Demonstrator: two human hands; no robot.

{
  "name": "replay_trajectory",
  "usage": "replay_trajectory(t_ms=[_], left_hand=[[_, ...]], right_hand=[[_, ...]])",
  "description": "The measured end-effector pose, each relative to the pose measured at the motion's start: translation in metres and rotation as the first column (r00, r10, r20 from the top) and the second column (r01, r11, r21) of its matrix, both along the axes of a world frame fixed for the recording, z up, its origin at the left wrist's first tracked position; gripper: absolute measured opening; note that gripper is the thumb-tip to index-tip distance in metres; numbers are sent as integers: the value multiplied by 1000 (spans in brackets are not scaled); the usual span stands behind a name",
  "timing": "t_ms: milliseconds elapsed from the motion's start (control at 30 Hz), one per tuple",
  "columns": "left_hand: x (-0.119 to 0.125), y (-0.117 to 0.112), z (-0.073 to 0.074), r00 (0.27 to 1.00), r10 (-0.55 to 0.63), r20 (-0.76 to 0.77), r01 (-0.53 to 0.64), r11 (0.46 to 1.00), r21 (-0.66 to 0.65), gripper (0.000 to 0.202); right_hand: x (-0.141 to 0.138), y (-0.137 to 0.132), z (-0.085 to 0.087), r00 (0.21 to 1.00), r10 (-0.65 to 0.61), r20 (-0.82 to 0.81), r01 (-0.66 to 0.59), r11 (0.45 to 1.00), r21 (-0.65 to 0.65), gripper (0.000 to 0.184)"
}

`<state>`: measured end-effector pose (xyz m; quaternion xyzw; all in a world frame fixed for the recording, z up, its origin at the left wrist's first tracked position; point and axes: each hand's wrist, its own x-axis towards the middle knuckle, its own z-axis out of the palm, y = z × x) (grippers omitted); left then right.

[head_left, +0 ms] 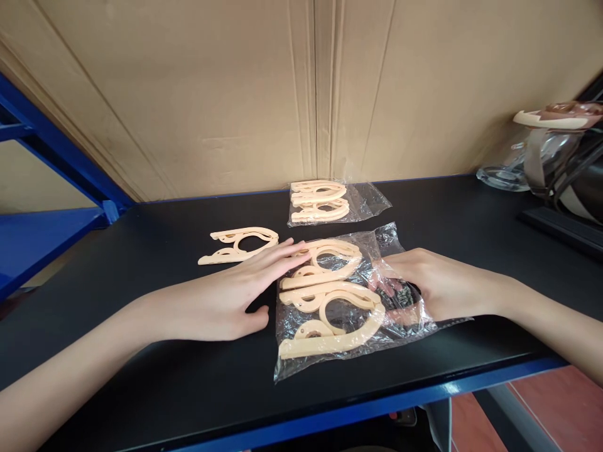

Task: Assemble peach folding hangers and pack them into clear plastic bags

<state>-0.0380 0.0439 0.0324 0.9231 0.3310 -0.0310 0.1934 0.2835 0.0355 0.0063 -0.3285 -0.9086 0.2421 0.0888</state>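
A clear plastic bag (348, 350) lies on the black shelf board in front of me, with two cream folding hangers, a nearer one (330, 344) and a farther one (348, 245), inside it. My left hand (235, 295) is at the bag's left side, fingers stretched out and their tips resting on the film over the farther hanger. From the right, my right hand (424, 282) reaches into the bag's mouth. Its fingers and thumb are apart near the hangers' curved ends, seen through the film. A loose folding hanger (238, 248) lies beyond my left hand.
Behind the bag, another clear bag (365, 201) of cream hangers lies near the cardboard wall (235, 94). A glass jug (513, 163) and a dark appliance (581, 194) stand at right. A blue metal frame (61, 138) rises at left; a blue edge (377, 402) runs along the front.
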Motion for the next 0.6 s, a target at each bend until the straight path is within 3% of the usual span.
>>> replay_trajectory(t_ms=[467, 600], left_hand=[[7, 4, -9, 998, 50, 32, -55, 984, 168, 62], [7, 6, -16, 995, 95, 20, -97, 953, 288, 55]], right_hand=[[1, 1, 0, 1000, 4, 4, -4, 1000, -5, 16], [3, 8, 1, 995, -100, -1, 100, 995, 24, 13]])
